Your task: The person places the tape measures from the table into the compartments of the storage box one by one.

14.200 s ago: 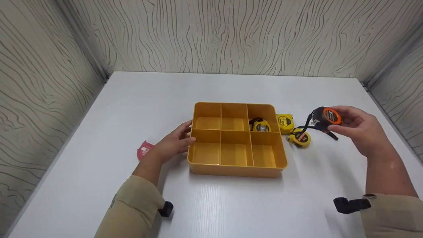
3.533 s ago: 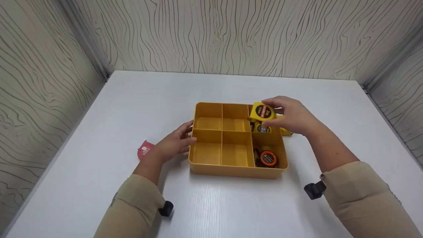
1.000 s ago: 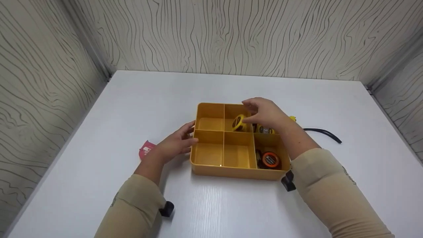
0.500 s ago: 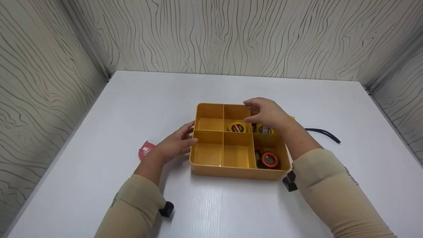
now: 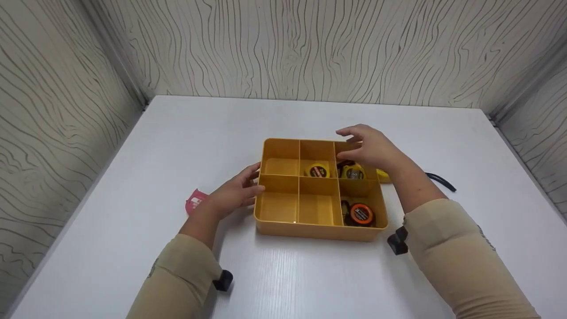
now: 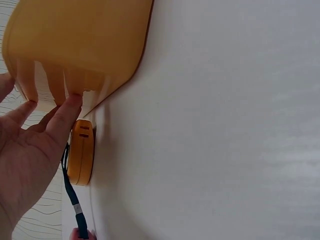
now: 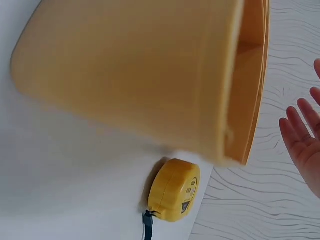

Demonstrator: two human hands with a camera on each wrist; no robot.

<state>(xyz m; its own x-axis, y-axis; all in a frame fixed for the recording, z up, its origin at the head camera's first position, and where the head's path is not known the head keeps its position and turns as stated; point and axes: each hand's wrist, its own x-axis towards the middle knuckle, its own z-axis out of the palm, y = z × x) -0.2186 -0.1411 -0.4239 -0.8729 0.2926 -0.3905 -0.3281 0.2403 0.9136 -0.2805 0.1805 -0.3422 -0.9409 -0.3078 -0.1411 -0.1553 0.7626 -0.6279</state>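
In the head view a yellow box (image 5: pixel 320 231) with two rows of compartments stands mid-table. My left hand (image 5: pixel 232 191) rests its fingertips against the box's left wall, the fingers mostly straight. Above the back right compartment hovers my right hand (image 5: pixel 372 148), fingers apart and holding nothing. A yellow tape measure (image 5: pixel 318 170) lies in the back middle compartment. The back right one holds another yellow tape measure (image 5: pixel 353 172) with a dark strap. A black and orange tape measure (image 5: pixel 361 214) sits in the front right compartment.
Outside the box, right of it, lies a yellow tape measure (image 7: pixel 173 191) with a black strap (image 5: pixel 441 180). Left of the box, a pink object (image 5: pixel 195 200) is partly hidden by my left forearm. An orange-yellow tape measure (image 6: pixel 82 152) stands near my left hand.
The right hand brought a yellow tape measure over the box and let it go into the back middle compartment. It has since drawn back to the right. The left hand stays put.
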